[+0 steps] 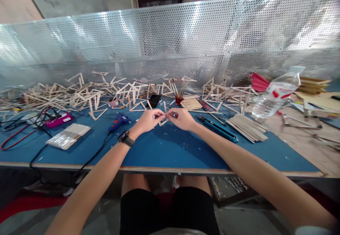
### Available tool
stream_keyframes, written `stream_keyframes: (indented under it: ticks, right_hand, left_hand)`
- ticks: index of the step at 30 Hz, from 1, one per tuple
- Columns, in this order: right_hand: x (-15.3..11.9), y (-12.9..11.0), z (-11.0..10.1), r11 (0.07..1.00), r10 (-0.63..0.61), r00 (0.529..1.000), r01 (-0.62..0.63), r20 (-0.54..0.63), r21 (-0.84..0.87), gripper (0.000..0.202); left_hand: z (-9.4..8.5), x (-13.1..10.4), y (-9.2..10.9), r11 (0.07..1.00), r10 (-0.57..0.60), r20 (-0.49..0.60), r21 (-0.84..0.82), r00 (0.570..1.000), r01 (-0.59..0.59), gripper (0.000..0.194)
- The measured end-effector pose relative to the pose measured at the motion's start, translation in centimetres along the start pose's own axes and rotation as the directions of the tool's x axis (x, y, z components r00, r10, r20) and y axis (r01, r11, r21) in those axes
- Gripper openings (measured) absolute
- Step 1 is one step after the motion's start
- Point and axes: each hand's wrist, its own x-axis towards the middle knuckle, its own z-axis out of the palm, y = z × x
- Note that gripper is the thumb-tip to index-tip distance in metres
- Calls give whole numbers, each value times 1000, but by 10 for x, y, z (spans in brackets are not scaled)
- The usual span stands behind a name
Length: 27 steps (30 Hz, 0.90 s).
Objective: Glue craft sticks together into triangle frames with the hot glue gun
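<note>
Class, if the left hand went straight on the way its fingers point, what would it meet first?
The left hand would probably meet the right hand, whose fingertips face it closely. Depth is unclear: the wooden stick showing beside the fingertips might be met first.

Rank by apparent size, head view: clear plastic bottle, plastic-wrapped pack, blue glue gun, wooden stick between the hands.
1. Clear plastic bottle
2. Plastic-wrapped pack
3. Blue glue gun
4. Wooden stick: smallest by its visible part; the hands may hide more, so its full size is unsure.
</note>
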Motion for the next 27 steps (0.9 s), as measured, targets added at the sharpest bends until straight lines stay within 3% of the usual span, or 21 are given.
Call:
stream_keyframes:
  ticks: [8,16,27]
  right_hand:
    - [0,-1,-1,999,11,1000,-10,18,-52,20]
    - [-4,-11,-5,997,-56,978,65,202,-37,19]
    - [-3,-12,-7,993,-5,993,19,119,-120,23]
  left_hand:
    - [0,0,-1,1000,-17,19,0,1000,17,27]
    - [0,1,1,998,16,3,63,1000,-17,30]
    - [0,-1,1,999,-3,40,39,999,1,30]
